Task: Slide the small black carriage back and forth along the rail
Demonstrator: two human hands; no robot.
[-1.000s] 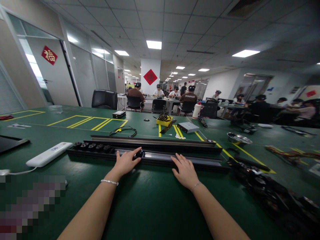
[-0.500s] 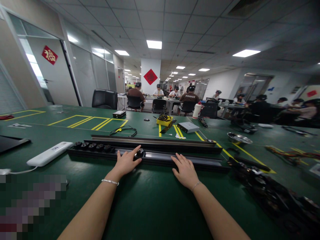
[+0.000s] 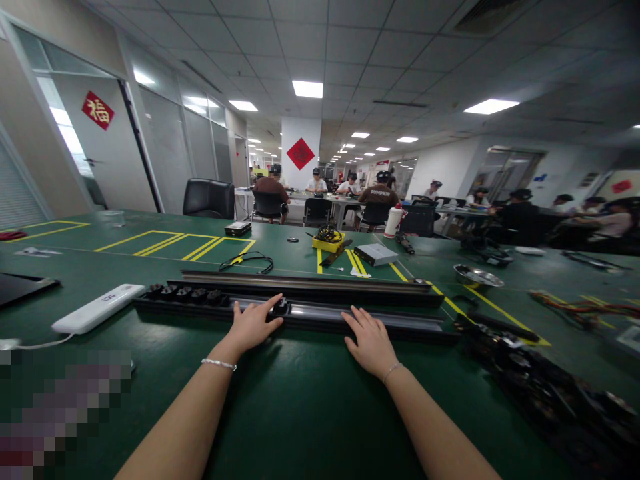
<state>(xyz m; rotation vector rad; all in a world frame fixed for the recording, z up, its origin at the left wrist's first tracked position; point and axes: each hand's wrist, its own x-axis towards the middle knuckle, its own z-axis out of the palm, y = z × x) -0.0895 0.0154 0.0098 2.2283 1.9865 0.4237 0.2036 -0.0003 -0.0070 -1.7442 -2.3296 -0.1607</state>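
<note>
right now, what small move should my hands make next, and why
Probably slide the small black part gently leftward with your left hand: its fingers are at that part, which sits apart from the black row on the same rail. Your right hand could steady the rail.

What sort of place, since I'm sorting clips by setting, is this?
Probably an open-plan office doubling as a workshop: people sit at desks beyond, yellow tape marks the green table, and the left hand and right hand are at a black rail.
</note>
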